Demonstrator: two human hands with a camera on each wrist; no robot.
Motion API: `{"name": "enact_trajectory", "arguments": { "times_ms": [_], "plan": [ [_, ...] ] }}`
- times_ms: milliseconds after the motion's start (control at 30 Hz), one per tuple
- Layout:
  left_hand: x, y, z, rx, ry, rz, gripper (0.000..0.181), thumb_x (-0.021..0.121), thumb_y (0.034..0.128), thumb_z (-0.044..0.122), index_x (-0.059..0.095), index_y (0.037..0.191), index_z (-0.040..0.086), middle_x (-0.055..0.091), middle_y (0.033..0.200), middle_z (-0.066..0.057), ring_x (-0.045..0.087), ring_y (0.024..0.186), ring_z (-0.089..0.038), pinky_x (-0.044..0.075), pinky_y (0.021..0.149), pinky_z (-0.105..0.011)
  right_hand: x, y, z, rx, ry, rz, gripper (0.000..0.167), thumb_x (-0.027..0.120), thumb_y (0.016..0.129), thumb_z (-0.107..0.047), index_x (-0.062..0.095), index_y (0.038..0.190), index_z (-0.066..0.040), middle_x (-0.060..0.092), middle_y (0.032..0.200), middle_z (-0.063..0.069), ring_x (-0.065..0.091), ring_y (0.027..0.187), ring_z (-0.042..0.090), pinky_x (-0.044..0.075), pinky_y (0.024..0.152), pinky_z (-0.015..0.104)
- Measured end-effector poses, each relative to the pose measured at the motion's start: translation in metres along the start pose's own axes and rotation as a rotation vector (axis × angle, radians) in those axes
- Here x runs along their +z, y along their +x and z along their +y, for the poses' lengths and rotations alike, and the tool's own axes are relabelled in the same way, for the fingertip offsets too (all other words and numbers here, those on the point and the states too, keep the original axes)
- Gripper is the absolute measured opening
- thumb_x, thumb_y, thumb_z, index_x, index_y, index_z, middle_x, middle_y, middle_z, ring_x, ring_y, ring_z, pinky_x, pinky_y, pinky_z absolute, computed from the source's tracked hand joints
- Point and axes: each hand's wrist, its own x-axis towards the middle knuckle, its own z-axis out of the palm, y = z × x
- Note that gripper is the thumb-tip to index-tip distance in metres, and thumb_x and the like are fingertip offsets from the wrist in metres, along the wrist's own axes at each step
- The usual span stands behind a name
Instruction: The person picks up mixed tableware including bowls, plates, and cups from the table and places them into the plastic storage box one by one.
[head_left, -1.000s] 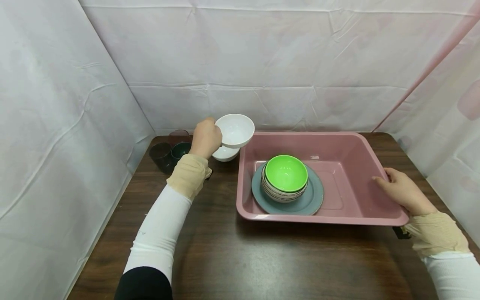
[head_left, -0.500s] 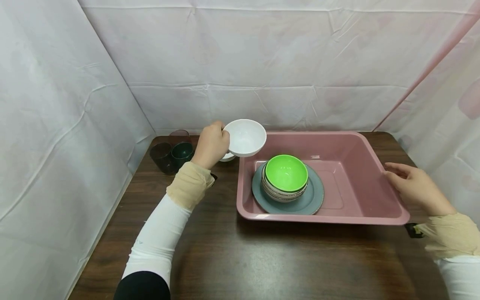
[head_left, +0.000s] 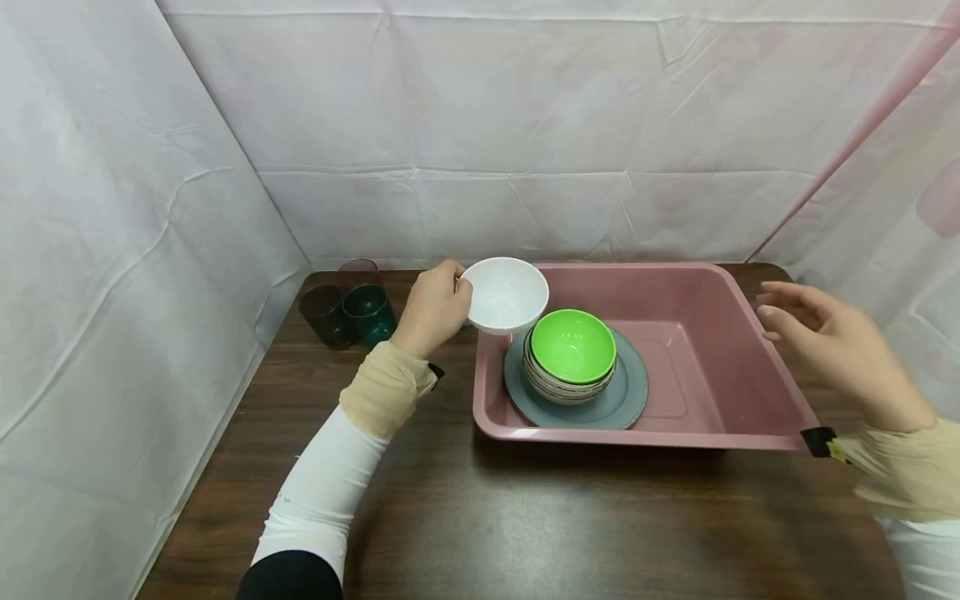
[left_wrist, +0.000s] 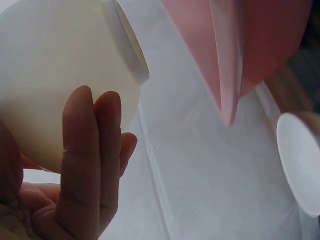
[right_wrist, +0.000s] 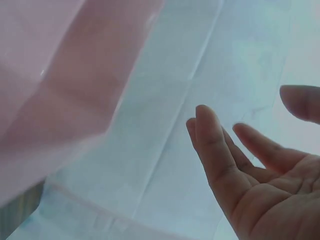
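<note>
My left hand (head_left: 435, 308) grips a white bowl (head_left: 506, 296) by its left side, over the tub's back left corner. In the left wrist view, fingers (left_wrist: 82, 160) lie along its outside. A second white bowl (left_wrist: 302, 165) stands below; in the head view it is hidden. The pink tub (head_left: 637, 438) holds a blue-grey plate (head_left: 633, 387) bearing a stack of speckled bowls (head_left: 566, 393) topped by a bright green bowl (head_left: 572, 346). My right hand (head_left: 840, 346) hovers above the tub's right rim, fingers loosely bent, with nothing in it.
Several tinted tumblers, among them a dark one (head_left: 326, 317) and a teal one (head_left: 370, 315), stand at the table's back left. White cloth (head_left: 525, 125) walls in the brown wooden table (head_left: 600, 525) behind and at both sides.
My left hand has carried the white bowl right and toward me, over the tub's corner. My right hand has let go of the tub's right rim and risen away from it.
</note>
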Motion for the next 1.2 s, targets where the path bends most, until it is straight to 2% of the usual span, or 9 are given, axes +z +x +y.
{"name": "enact_trajectory", "arguments": {
  "times_ms": [133,333,433,567,667,733,833,1100,1200],
  "plan": [
    [0.007,-0.003,0.004,0.011,-0.001,-0.025,0.031,0.041,0.0972,0.014,0.061,0.113,-0.004,0.065,0.084,-0.011,0.058,0.067,-0.021,0.045,0.057,-0.027,0.013,0.010,-0.024,-0.029,0.058,-0.005,0.046,0.056,0.099,-0.024,0.046,0.142,-0.010,0.056,0.109,-0.032,0.063,0.086,-0.014,0.048,0.073,0.005],
    [0.018,-0.008,0.009,0.068,-0.009,-0.046,0.027,0.042,0.0950,0.012,0.062,0.105,-0.003,0.059,0.076,-0.008,0.053,0.066,-0.020,0.042,0.058,-0.028,0.041,0.027,-0.051,-0.061,0.063,-0.061,0.044,0.056,0.099,-0.030,0.053,0.137,-0.008,0.060,0.107,-0.028,0.065,0.086,-0.010,0.049,0.076,0.008],
    [0.022,-0.010,0.011,0.104,-0.005,-0.046,0.024,0.042,0.0941,0.011,0.062,0.100,-0.002,0.057,0.076,-0.008,0.052,0.069,-0.020,0.042,0.061,-0.028,0.058,0.035,-0.063,-0.104,0.072,-0.106,0.042,0.057,0.099,-0.028,0.056,0.133,-0.005,0.068,0.114,-0.007,0.066,0.087,-0.007,0.052,0.077,0.012],
    [0.026,-0.013,0.014,0.130,-0.012,-0.058,0.025,0.043,0.0935,0.010,0.063,0.100,-0.001,0.062,0.080,-0.010,0.054,0.071,-0.020,0.044,0.062,-0.028,0.079,0.041,-0.077,-0.101,0.054,-0.196,0.046,0.055,0.100,-0.034,0.055,0.136,-0.005,0.066,0.125,0.016,0.069,0.092,0.004,0.054,0.080,0.018],
    [0.029,-0.016,0.017,0.136,-0.032,-0.084,0.025,0.043,0.0938,0.011,0.064,0.102,-0.002,0.064,0.082,-0.011,0.055,0.070,-0.020,0.044,0.061,-0.027,0.091,0.044,-0.085,-0.083,0.026,-0.268,0.050,0.053,0.099,-0.041,0.053,0.138,-0.010,0.064,0.129,0.014,0.070,0.099,0.016,0.054,0.087,0.028],
    [0.030,-0.018,0.018,0.140,-0.042,-0.101,0.026,0.043,0.0940,0.011,0.064,0.103,-0.002,0.064,0.082,-0.010,0.055,0.069,-0.019,0.045,0.062,-0.026,0.099,0.046,-0.088,-0.097,0.035,-0.310,0.051,0.053,0.099,-0.041,0.053,0.138,-0.009,0.063,0.131,0.013,0.070,0.103,0.025,0.054,0.091,0.036],
    [0.032,-0.021,0.020,0.146,-0.055,-0.119,0.024,0.044,0.0939,0.011,0.063,0.102,-0.001,0.063,0.080,-0.009,0.055,0.069,-0.018,0.045,0.062,-0.025,0.109,0.049,-0.090,-0.092,0.041,-0.351,0.051,0.054,0.099,-0.043,0.054,0.138,-0.010,0.063,0.131,0.012,0.070,0.099,0.025,0.054,0.090,0.040],
    [0.035,-0.025,0.024,0.179,-0.108,-0.150,0.024,0.046,0.0933,0.011,0.065,0.103,0.000,0.064,0.079,-0.006,0.055,0.068,-0.015,0.046,0.065,-0.024,0.126,0.055,-0.096,-0.163,-0.021,-0.329,0.037,0.058,0.097,-0.024,0.062,0.127,-0.003,0.071,0.111,0.013,0.066,0.094,0.020,0.052,0.076,0.025],
    [0.034,-0.026,0.024,0.191,-0.124,-0.160,0.024,0.046,0.0933,0.012,0.065,0.103,0.000,0.064,0.079,-0.005,0.055,0.068,-0.015,0.047,0.065,-0.025,0.128,0.055,-0.098,-0.185,-0.026,-0.325,0.032,0.057,0.097,-0.018,0.065,0.122,-0.001,0.072,0.104,0.014,0.065,0.086,0.017,0.051,0.071,0.023]
  ]
}}
